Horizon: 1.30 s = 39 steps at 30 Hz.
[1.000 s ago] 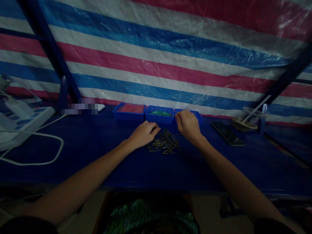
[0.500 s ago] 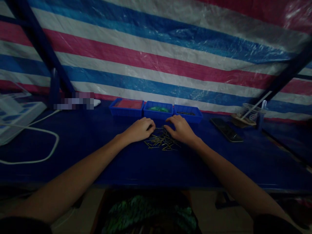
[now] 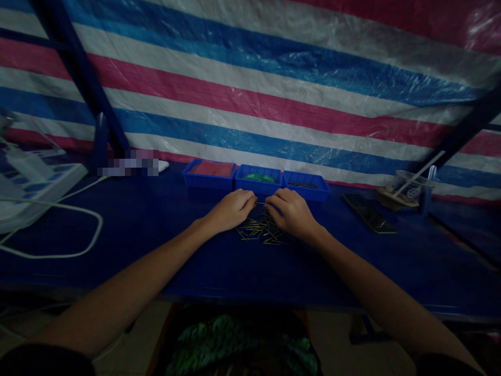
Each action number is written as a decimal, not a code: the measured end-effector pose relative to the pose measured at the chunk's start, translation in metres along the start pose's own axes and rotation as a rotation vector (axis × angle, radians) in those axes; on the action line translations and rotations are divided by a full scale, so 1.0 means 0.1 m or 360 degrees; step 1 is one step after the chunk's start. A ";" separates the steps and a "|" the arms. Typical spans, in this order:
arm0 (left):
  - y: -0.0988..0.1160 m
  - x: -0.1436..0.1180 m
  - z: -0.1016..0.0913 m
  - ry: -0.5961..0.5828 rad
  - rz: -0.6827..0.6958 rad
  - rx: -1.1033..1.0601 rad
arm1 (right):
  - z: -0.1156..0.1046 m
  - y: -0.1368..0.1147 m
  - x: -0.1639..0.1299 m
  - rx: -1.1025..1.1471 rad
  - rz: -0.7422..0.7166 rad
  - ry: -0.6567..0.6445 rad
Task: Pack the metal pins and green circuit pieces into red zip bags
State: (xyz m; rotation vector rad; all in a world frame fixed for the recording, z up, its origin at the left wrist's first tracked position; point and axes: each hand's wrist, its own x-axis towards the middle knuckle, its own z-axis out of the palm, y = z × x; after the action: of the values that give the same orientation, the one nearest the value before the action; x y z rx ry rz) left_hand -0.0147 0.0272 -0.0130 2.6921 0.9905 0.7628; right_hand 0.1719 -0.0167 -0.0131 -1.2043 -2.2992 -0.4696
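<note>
A loose heap of thin brass-coloured pins lies on the blue table top. My left hand rests at the heap's left edge, fingers curled, and seems to pinch one pin that sticks out to the right. My right hand sits on the heap's right side, its fingertips meeting that same pin. Behind the hands stand three small blue trays in a row: the left tray with red contents, the middle tray with green contents, the right tray with dark pins.
A dark phone lies to the right, with a clear plastic cup and straw behind it. At the left are a white power strip and its looping white cable. A striped tarpaulin hangs behind the table.
My right hand came back from the right tray to the pin heap. Both hands have closed in together on one pin above the heap.
</note>
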 end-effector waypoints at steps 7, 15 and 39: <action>-0.12 0.23 0.06 -0.0136 -0.0364 0.0027 | -0.11 0.47 0.01 -0.0347 0.0587 0.0343; -0.10 0.33 0.20 -0.0341 -0.0394 0.0247 | -0.07 0.47 -0.07 -0.0131 0.0665 0.0212; 0.02 0.22 0.10 0.0035 -0.0080 -0.0424 | -0.02 0.12 0.00 0.0124 0.0220 0.0074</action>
State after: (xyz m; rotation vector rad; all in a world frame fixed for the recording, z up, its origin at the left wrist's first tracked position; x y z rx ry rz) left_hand 0.0058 0.0398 -0.0116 2.4283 0.8874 0.8502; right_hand 0.1825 -0.0113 -0.0110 -1.2896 -2.1579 -0.3508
